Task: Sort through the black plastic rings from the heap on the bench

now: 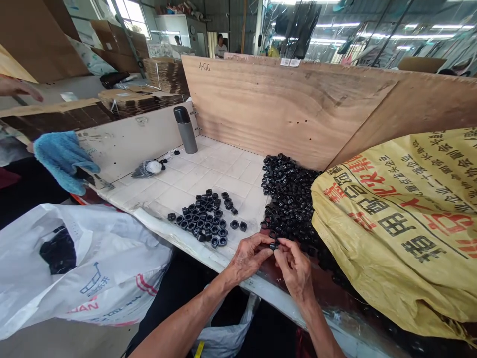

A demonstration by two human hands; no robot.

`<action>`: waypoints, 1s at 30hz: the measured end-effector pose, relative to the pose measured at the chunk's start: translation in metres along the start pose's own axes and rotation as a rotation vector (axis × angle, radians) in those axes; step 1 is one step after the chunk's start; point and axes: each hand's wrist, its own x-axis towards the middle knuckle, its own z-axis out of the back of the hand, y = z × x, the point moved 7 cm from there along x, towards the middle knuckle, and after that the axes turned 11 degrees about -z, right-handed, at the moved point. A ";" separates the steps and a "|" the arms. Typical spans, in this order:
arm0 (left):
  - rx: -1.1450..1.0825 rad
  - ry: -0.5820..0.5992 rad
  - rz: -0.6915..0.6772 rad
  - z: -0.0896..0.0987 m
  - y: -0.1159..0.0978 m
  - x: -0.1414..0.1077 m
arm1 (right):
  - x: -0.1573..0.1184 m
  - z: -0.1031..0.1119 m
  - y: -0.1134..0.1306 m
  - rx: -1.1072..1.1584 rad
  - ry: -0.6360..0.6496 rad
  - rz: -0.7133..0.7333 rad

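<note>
Near the front edge of the table, my left hand (249, 256) and my right hand (296, 263) meet with fingertips pinched on one small black part (274, 245) between them. Just behind the fingers, a large pile of black parts (286, 194) spreads along the right side of the table. To the left of my hands lies a smaller group of black ring-shaped parts (204, 216), many with their round openings facing up. The fine shape of the held part is too small to tell.
A yellow sack (402, 223) lies at the right. A grey flask (186, 132) stands by the wooden board (283, 107). A blue towel (63, 156) and white bag (122, 268) are left. Another person's hand (18, 88) shows far left.
</note>
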 end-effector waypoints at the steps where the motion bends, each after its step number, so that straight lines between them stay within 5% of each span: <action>1: 0.001 0.005 0.000 0.000 0.000 0.000 | 0.000 -0.001 0.000 0.003 0.009 -0.002; 5: -0.020 0.011 0.003 -0.001 0.002 -0.002 | 0.000 0.002 -0.002 -0.012 -0.004 -0.033; 9: -0.089 0.009 0.025 -0.001 0.002 -0.002 | -0.003 0.003 0.007 0.027 -0.003 0.090; 15: -0.018 0.034 -0.045 -0.001 -0.009 -0.003 | -0.005 0.000 0.001 0.062 0.030 -0.082; 21: -0.381 0.034 0.125 -0.005 -0.006 -0.024 | -0.026 -0.001 0.022 0.196 -0.002 -0.110; 26: -0.220 0.027 0.041 0.026 -0.027 -0.054 | -0.055 -0.020 0.058 0.031 -0.014 -0.087; 30: 0.081 0.034 -0.114 0.055 -0.046 -0.093 | -0.083 -0.052 0.066 -0.035 0.052 -0.248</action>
